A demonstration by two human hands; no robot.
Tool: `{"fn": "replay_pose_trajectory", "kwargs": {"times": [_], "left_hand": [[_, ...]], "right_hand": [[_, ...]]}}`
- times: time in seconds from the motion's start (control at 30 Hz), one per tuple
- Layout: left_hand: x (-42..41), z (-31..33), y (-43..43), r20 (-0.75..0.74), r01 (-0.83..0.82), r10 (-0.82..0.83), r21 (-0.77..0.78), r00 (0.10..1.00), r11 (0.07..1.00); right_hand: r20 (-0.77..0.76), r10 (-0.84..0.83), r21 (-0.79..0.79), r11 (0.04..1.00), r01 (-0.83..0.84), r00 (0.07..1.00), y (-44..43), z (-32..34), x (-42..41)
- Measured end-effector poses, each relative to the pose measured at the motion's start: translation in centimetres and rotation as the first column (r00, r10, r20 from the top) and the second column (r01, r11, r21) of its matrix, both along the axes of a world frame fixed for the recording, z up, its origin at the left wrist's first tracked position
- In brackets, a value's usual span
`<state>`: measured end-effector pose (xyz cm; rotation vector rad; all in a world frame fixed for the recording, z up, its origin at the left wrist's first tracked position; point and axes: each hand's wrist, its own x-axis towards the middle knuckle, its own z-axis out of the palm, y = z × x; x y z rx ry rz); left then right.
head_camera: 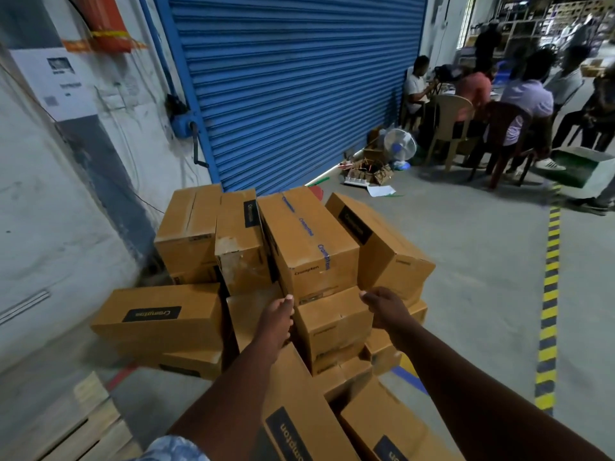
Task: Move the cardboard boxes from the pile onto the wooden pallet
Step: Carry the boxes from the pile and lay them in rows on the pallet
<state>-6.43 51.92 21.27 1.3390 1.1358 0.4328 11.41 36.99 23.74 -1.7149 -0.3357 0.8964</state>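
Note:
A pile of brown cardboard boxes (309,241) lies on the floor in front of the blue shutter, several stacked at angles. Both my arms reach out over it. My left hand (276,319) and my right hand (382,307) are on either side of a small box (332,324) in the middle of the pile. The fingers are apart and near its top corners; neither hand grips anything. Just beyond it sits a taller box with blue tape (307,242). A corner of the wooden pallet (83,424) shows at the bottom left.
The blue roller shutter (283,78) and a grey wall close off the back and left. Several people sit on plastic chairs (449,128) at the right rear, with a floor fan (399,146) and clutter nearby. A yellow-black floor stripe (549,294) runs down the right.

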Motion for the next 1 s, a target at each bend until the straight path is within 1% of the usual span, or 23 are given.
{"fn": "replay_pose_trajectory", "kwargs": {"times": [0.07,0.23,0.33,0.43,0.5,0.6,0.67,0.77,0.87,1.0], "left_hand": [[2.8,-0.9,2.7,-0.013,-0.044,0.045,0.007,0.999,0.999],[10.6,-4.2,9.6,-0.025,-0.119,0.120,0.034,0.992,0.992],[14.9,-6.2,13.0,-0.036,-0.136,0.137,0.029,0.990,0.990],[17.8,-7.8,15.5,-0.056,-0.181,0.184,0.059,0.981,0.982],[18.8,-9.0,16.8,-0.060,-0.208,0.212,0.067,0.975,0.976],[19.5,-10.1,17.9,-0.109,-0.258,0.261,0.039,0.959,0.965],[19.8,-10.4,18.2,-0.141,-0.275,0.275,0.014,0.951,0.961],[19.9,-10.8,18.5,-0.153,-0.284,0.282,0.008,0.947,0.959],[19.5,-11.3,18.9,-0.146,-0.309,0.309,0.023,0.940,0.951],[18.7,-10.3,18.7,-0.055,-0.366,0.365,-0.023,0.930,0.930]], "right_hand": [[-0.004,0.030,0.000,1.000,-0.030,1.000,3.1,-1.5,3.4],[0.043,0.106,-0.022,0.994,-0.105,0.993,12.0,-6.9,13.0],[0.063,0.086,0.004,0.996,-0.087,0.994,16.7,-8.2,16.9],[0.080,0.024,-0.049,0.999,-0.020,0.996,20.2,-9.5,20.0],[0.079,0.028,-0.052,0.998,-0.024,0.996,22.1,-10.9,21.9],[0.140,0.117,-0.105,0.989,-0.103,0.983,24.2,-14.5,24.7],[0.155,0.145,-0.130,0.983,-0.126,0.977,25.2,-16.8,26.1],[0.139,0.081,-0.120,0.991,-0.064,0.987,25.6,-15.8,25.7],[0.095,0.071,-0.091,0.994,-0.063,0.993,25.9,-15.8,26.0],[0.092,0.056,-0.041,0.998,-0.053,0.994,26.4,-16.8,27.4]]}}
